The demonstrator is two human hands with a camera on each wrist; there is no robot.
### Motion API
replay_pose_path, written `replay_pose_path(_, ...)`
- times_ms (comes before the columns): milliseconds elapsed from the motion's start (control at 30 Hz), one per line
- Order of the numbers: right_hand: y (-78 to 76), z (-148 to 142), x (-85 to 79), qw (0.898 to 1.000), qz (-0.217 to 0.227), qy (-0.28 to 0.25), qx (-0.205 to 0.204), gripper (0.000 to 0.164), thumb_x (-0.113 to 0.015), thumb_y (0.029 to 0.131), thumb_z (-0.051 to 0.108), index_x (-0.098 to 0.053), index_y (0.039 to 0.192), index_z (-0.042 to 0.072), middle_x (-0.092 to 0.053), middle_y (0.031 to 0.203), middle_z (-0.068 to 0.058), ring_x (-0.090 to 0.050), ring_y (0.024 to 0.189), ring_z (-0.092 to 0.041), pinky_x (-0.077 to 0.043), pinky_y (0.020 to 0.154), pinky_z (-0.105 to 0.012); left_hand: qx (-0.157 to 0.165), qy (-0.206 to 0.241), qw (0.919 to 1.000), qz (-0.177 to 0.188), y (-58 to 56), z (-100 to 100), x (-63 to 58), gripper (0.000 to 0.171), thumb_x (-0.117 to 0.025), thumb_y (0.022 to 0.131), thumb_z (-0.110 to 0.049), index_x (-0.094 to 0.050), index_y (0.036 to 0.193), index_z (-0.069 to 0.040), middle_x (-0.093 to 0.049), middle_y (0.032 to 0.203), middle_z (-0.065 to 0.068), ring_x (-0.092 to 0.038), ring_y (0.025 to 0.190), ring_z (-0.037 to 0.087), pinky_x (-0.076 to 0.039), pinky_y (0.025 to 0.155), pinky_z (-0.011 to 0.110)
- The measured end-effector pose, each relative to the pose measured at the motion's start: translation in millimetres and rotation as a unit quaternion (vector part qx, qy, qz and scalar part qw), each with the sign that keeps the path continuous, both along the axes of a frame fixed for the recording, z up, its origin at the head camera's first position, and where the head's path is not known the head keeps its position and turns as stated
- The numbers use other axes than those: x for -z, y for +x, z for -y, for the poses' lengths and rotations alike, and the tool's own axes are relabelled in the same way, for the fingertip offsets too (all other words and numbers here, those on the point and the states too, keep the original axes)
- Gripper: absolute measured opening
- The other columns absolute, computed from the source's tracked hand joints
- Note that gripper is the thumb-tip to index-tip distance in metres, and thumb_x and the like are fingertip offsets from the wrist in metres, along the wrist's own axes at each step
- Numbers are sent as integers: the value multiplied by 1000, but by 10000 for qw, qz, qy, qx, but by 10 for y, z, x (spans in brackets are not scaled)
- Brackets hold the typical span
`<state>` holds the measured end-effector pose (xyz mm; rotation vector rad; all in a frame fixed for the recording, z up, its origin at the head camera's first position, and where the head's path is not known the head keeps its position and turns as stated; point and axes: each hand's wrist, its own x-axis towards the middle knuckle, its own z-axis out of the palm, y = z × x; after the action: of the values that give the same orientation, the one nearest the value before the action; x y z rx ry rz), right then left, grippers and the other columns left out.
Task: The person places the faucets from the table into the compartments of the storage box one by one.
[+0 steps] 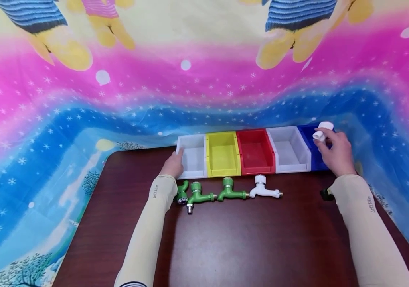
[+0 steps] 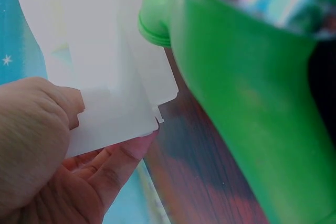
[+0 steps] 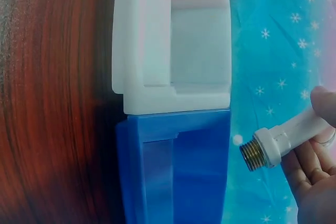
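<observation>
At the left end of a row of bins, my left hand (image 1: 172,164) grips the side wall of a white bin (image 1: 192,175). The left wrist view has the thumb on the inner side of that white wall and the other fingers (image 2: 123,156) outside. Above the blue bin (image 3: 202,156) at the right end, my right hand (image 1: 338,153) holds a white faucet (image 1: 325,126). Its brass threaded end (image 3: 253,156) points away from the fingers in the right wrist view. A green faucet (image 1: 182,193) lies close beside the left wrist and looms large in that wrist's view.
Between the end bins stand a yellow bin (image 1: 223,173), a red bin (image 1: 258,170) and another white bin (image 1: 292,167). In front lie two more green faucets (image 1: 198,196) and a white faucet (image 1: 261,190). A dark object (image 1: 326,194) is partly hidden by the right sleeve. A printed cloth backdrop (image 1: 154,95) rises behind.
</observation>
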<state>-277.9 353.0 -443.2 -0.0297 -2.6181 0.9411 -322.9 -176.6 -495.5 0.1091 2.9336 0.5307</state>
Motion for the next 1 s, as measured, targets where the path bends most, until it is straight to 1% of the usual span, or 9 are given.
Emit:
replay_pose_path(133,-20,-23,-10,9998,-70,-24,190,47,-55,108,26,-52,152,11,-55,122,-29,-49,112,-45,-42,86,-58,-8,-24,10000,6,7,-9,10,70,-49,105,-3,-18,167,-13,-35,159,31,-58,124,44,-51,105,52)
replay_pose_path(333,-53,-47,-6,9986,251,-186,419,56,-51,107,40,-45,157,14,-60,126,-28,-57,113,-45,-49,91,-61,-51,-28,10000,0,-9,-13,18,69,-47,105,-3,-19,167,-13,-37,157,30,-58,123,43,-50,105,52)
replay_pose_path(433,-71,-64,-6,9980,311,-186,525,59,-51,107,43,-44,157,13,-60,123,-26,-58,107,-39,-52,82,-44,-31,-5,10000,-33,-18,-18,16,69,-47,105,-3,-19,167,-13,-40,154,31,-59,122,43,-51,104,52)
replay_pose_path(500,-85,-76,-8,9974,352,-155,604,61,-50,106,45,-44,157,13,-60,121,-23,-57,103,-33,-46,76,-30,-6,-29,10000,-58,-26,-18,19,69,-47,105,-3,-19,167,-13,-42,152,31,-60,120,42,-51,102,52)
replay_pose_path(567,-97,-94,-13,9967,434,-156,661,64,-50,105,49,-43,158,13,-60,119,-21,-55,100,-28,-40,71,-21,20,-64,9999,-91,-35,-20,22,69,-47,105,-3,-20,167,-13,-43,151,31,-60,119,42,-52,102,52)
replay_pose_path(800,-118,-156,-19,9928,666,-403,912,73,-53,101,57,-45,158,11,-62,119,-21,-53,92,-16,-40,67,-20,81,-137,9998,-125,-35,-12,31,69,-48,104,-3,-21,166,-11,-42,151,32,-59,120,43,-51,103,52)
replay_pose_path(900,-133,-182,-1,9910,695,-482,1036,75,-54,99,59,-46,157,13,-63,120,-20,-51,87,-8,-39,65,-17,94,-121,9998,-128,-32,-12,28,68,-48,104,-3,-20,167,-11,-42,151,32,-60,120,43,-51,102,52)
replay_pose_path(967,-143,-203,16,9897,734,-530,1108,75,-55,98,61,-48,157,13,-65,113,-13,-50,82,-2,-39,64,-15,103,-113,9998,-143,-29,-13,31,69,-48,104,-3,-20,167,-11,-42,152,32,-60,119,43,-51,102,52)
replay_pose_path(1000,-148,-210,21,9889,758,-568,1142,75,-56,98,61,-49,156,13,-66,106,-6,-49,79,2,-40,63,-13,106,-114,9998,-149,-29,-13,33,69,-48,104,-3,-20,167,-11,-42,151,32,-60,119,43,-51,101,52)
